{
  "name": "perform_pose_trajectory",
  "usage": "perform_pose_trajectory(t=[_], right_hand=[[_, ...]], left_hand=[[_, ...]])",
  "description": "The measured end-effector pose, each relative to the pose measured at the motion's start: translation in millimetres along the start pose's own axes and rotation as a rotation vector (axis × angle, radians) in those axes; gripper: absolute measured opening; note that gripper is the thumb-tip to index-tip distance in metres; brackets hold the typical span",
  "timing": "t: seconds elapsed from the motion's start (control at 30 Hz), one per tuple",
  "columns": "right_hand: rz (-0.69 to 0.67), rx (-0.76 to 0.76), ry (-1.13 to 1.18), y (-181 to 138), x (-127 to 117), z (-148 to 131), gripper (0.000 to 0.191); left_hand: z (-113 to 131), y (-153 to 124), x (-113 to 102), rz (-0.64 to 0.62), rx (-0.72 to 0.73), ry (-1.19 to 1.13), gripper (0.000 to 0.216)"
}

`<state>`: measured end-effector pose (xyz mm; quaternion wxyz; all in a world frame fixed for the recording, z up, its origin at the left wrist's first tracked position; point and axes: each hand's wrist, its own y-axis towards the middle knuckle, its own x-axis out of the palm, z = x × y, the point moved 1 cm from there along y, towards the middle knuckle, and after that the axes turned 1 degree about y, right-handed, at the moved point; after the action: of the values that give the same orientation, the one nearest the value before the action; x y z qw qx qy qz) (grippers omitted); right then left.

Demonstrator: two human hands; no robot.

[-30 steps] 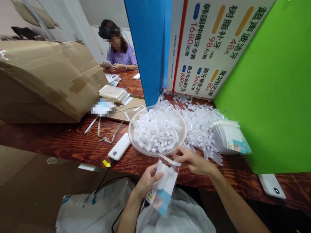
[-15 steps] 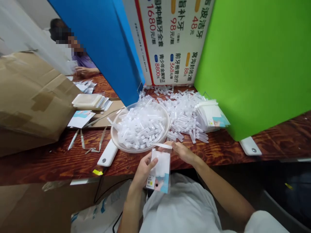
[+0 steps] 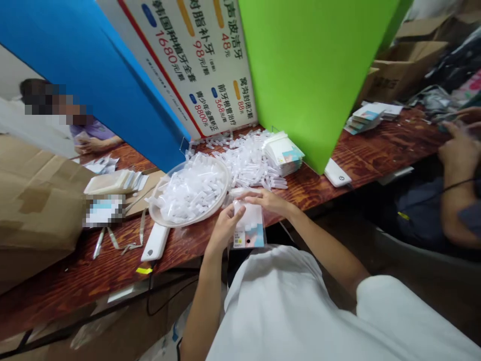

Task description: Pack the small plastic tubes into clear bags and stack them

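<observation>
My left hand (image 3: 224,228) pinches the left edge of a small clear packet (image 3: 249,230) with a blue-and-white printed card at its bottom. My right hand (image 3: 263,199) is closed on the packet's top edge. The packet hangs just off the front edge of the wooden table (image 3: 361,155). Directly behind my hands stands a round white bowl (image 3: 188,220) heaped with small clear plastic tubes (image 3: 191,188). More loose tubes (image 3: 248,158) lie piled behind it, next to a stack of finished packets (image 3: 282,150).
Blue (image 3: 86,65), printed (image 3: 195,55) and green (image 3: 315,70) boards wall off the back. A white power bank (image 3: 155,242) lies left of the bowl, another (image 3: 337,173) under the green board. A cardboard box (image 3: 33,200) sits at left. Other people work far left (image 3: 93,143) and right (image 3: 456,175).
The camera has swung to the right, bringing the neighbour on the right and more table into view. My hands have raised the packet closer to the bowl, and my right hand has closed over its top.
</observation>
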<state>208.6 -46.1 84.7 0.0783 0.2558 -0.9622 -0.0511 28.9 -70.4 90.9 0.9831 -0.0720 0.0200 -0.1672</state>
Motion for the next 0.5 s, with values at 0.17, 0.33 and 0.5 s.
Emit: perform_pose_trajectory(t=[0.17,0.33,0.5], right_hand=[[0.287,-0.123,-0.202,-42,-28,-46,0.036],[0.822,-0.158,-0.351,-142,-77,-86,0.032],[1.186,-0.221,-0.292,-208,-115,-78,0.026]], left_hand=[[29,-1,2,0.139,0.164,0.081,0.064],[2,-59,-8,-0.334,-0.048,0.444,0.045],[-73,-64,24,-0.307,-0.166,0.986,0.028]])
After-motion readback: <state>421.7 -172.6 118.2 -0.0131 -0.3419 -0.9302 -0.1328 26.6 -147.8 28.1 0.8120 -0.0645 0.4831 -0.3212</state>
